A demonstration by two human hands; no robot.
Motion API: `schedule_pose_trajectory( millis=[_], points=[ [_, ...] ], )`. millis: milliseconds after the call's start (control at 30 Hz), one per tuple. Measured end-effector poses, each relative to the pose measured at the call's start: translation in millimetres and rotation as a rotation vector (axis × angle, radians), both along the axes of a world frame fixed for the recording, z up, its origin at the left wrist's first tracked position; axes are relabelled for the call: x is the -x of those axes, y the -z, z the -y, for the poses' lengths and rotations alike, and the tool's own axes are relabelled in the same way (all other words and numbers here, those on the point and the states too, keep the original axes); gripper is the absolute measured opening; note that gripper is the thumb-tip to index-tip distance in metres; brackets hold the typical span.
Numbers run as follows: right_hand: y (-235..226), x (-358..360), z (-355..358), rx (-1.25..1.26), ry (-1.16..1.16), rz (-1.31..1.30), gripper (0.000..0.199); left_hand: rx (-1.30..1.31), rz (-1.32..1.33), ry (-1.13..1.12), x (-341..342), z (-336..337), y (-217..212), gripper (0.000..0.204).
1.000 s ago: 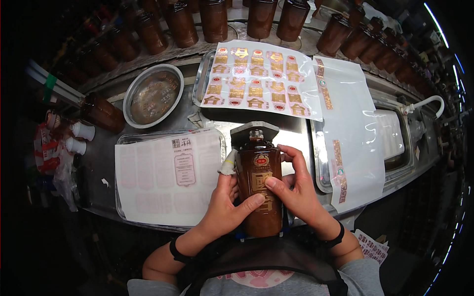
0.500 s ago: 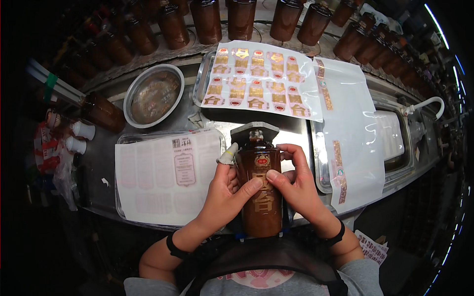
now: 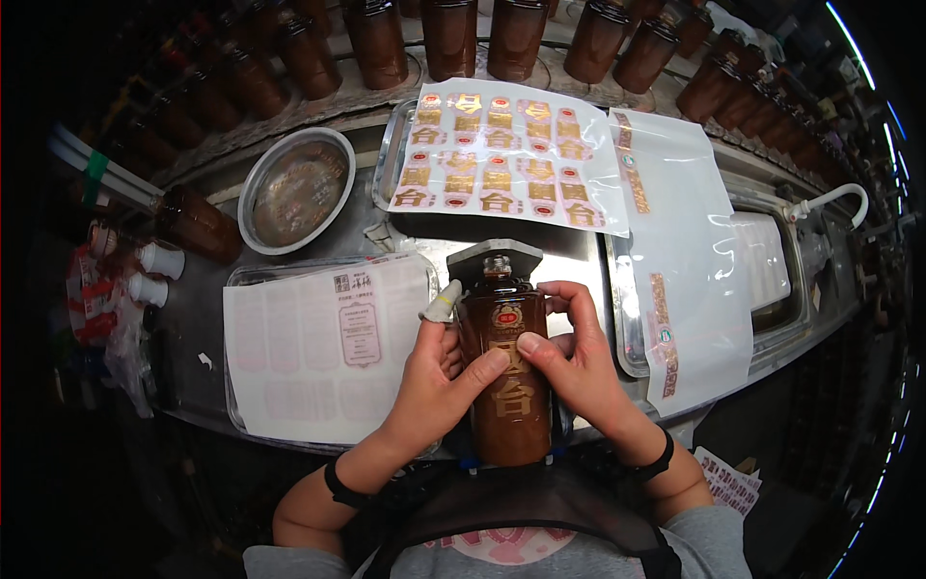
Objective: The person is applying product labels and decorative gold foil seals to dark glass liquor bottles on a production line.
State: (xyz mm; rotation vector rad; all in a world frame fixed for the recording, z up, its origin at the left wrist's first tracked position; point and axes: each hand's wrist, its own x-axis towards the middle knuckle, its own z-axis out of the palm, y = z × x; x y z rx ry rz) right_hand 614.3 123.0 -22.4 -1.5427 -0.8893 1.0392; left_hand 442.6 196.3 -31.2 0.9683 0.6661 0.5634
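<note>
A brown glazed bottle (image 3: 508, 425) lies lengthwise toward me at the bench's near edge, its neck resting in a grey holder (image 3: 495, 257). It carries a small red-and-gold label near the shoulder and large gold characters on its body. My left hand (image 3: 434, 381) grips its left side, thumb pressed on the front, a white finger cot on the index finger. My right hand (image 3: 574, 352) holds the right side, thumb pressing the gold characters.
A clear sheet of gold and red stickers (image 3: 502, 159) lies on a tray behind. A white label sheet (image 3: 323, 347) sits left, a round metal bowl (image 3: 294, 188) beyond it, a long sticker sheet (image 3: 680, 251) right. Rows of brown bottles (image 3: 449, 34) line the back.
Both thumbs have slid down the bottle's front from near the red label onto the gold characters. The bottle stays in the holder.
</note>
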Motion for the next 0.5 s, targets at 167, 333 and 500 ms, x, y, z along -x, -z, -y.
schedule_pose_trajectory(
  millis=[167, 333, 500],
  points=[
    [-5, -2, -5, 0.005, 0.025, -0.059, 0.053, 0.062, 0.055, -0.052, -10, -12, -7, 0.076],
    [-4, -1, -5, 0.013, 0.026, -0.017, 0.051, 0.061, 0.031, -0.096, -15, -10, -7, 0.063],
    [-4, -3, -6, 0.008, 0.023, -0.005, 0.05, 0.074, 0.05, -0.099, -16, -11, -8, 0.063]
  ],
)
